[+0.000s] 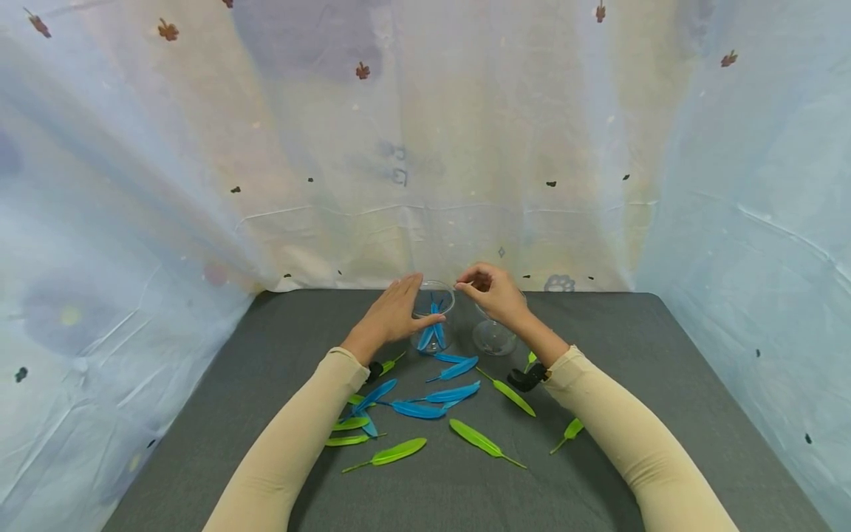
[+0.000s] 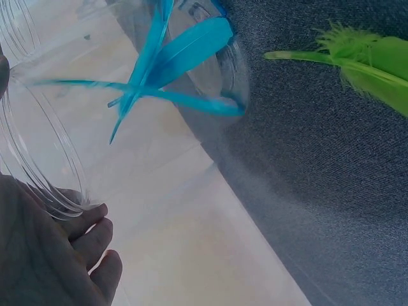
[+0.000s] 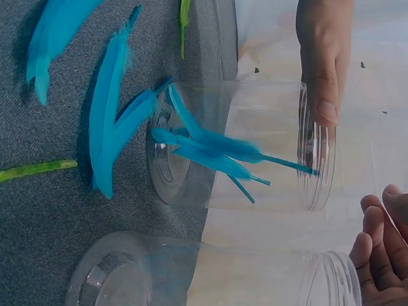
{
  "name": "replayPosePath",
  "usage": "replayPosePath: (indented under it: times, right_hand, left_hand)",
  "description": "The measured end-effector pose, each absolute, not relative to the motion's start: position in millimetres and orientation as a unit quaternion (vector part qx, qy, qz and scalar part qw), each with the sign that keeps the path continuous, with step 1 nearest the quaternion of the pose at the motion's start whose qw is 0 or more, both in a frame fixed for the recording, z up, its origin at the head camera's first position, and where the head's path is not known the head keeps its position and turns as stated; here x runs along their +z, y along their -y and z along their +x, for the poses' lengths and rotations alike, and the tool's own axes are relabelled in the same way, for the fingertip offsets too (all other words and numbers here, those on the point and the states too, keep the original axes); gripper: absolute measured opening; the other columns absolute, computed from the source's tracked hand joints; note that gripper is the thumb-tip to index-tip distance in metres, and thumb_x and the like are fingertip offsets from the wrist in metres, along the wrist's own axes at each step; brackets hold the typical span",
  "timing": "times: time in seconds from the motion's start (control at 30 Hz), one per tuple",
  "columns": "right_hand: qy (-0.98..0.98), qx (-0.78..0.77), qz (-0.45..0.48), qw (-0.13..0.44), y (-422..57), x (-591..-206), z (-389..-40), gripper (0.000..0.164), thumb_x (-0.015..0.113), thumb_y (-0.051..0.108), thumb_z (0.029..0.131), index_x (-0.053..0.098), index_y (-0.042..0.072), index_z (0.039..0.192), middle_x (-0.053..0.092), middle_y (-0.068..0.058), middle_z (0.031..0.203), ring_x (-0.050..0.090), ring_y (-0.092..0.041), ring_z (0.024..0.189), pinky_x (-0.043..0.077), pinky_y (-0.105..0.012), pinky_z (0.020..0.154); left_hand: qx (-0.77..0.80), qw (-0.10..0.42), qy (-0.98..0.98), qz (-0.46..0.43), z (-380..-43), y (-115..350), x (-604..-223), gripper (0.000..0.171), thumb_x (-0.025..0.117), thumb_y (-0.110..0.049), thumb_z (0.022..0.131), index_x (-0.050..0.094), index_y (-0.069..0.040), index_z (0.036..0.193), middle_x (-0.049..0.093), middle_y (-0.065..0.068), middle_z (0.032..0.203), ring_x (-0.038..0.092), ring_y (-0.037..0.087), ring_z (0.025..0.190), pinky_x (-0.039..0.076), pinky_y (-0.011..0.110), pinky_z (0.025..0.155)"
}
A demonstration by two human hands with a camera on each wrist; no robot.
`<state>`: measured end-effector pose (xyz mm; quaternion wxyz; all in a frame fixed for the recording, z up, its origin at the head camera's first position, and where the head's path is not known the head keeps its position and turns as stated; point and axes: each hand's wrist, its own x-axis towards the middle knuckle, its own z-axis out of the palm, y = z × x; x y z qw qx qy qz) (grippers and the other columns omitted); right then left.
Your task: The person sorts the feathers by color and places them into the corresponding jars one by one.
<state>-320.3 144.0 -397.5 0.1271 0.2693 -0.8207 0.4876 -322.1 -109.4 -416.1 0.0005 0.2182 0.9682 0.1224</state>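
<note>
Two clear plastic jars stand at the far middle of the grey table (image 1: 665, 369). The left jar (image 1: 440, 285) (image 3: 268, 115) (image 2: 44, 146) holds a few blue feathers (image 1: 431, 330) (image 3: 210, 150) (image 2: 172, 57), one quill reaching its rim. My left hand (image 1: 391, 314) (image 2: 57, 255) rests with straight fingers against that jar's side and rim. The right jar (image 1: 493, 338) (image 3: 255, 274) is empty. My right hand (image 1: 490, 292) (image 3: 382, 248) hovers over it, close to the left jar's mouth. Its fingers are curled toward the thumb and I see nothing in them.
Loose feathers lie between my forearms: blue ones (image 1: 419, 408) (image 3: 108, 108) near the jars, green ones (image 1: 392, 452) (image 1: 479, 438) (image 2: 370, 64) nearer me and to the right. A pale patterned sheet (image 1: 425, 148) walls in the table on three sides.
</note>
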Motion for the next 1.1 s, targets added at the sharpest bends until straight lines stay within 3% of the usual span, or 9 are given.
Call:
replayPosePath:
  times: [0.3, 0.7, 0.9, 1.1]
  right_hand:
    - [0.816, 0.493, 0.268, 0.14, -150.8, -396.0, -313.7, 0.008, 0.074, 0.01, 0.103, 0.075, 0.005, 0.109, 0.077, -0.015, 0.101, 0.07, -0.02, 0.079, 0.058, -0.026, 0.07]
    - [0.8, 0.507, 0.283, 0.151, -165.2, -399.1, -296.3, 0.011, 0.075, 0.009, 0.103, 0.075, 0.004, 0.112, 0.076, -0.013, 0.102, 0.07, -0.034, 0.081, 0.055, -0.024, 0.068]
    - [0.801, 0.503, 0.289, 0.147, -168.8, -401.1, -279.9, 0.014, 0.075, 0.01, 0.103, 0.075, 0.005, 0.116, 0.076, -0.01, 0.103, 0.07, -0.028, 0.081, 0.054, -0.029, 0.065]
    - [0.797, 0.502, 0.302, 0.146, -168.6, -404.2, -263.7, 0.013, 0.076, 0.009, 0.102, 0.075, 0.006, 0.115, 0.074, -0.009, 0.106, 0.069, -0.022, 0.084, 0.058, -0.029, 0.072]
  left_hand:
    - [0.12, -0.003, -0.969, 0.218, -321.6, 108.5, -415.2, 0.113, 0.051, -0.08, 0.099, 0.008, -0.006, 0.174, 0.013, 0.014, 0.18, 0.014, 0.031, 0.166, 0.007, 0.046, 0.137]
    - [0.116, 0.0, -0.97, 0.215, -322.0, 107.5, -416.6, 0.113, 0.051, -0.08, 0.1, 0.006, -0.008, 0.174, 0.012, 0.013, 0.18, 0.012, 0.029, 0.167, 0.005, 0.045, 0.137]
    - [0.116, -0.002, -0.97, 0.213, -320.8, 107.7, -415.5, 0.112, 0.051, -0.08, 0.1, 0.008, -0.008, 0.174, 0.013, 0.013, 0.18, 0.013, 0.03, 0.167, 0.007, 0.046, 0.137]
    - [0.117, -0.004, -0.97, 0.213, -320.5, 107.3, -414.8, 0.112, 0.052, -0.08, 0.099, 0.009, -0.007, 0.174, 0.015, 0.014, 0.18, 0.014, 0.03, 0.166, 0.008, 0.047, 0.137]
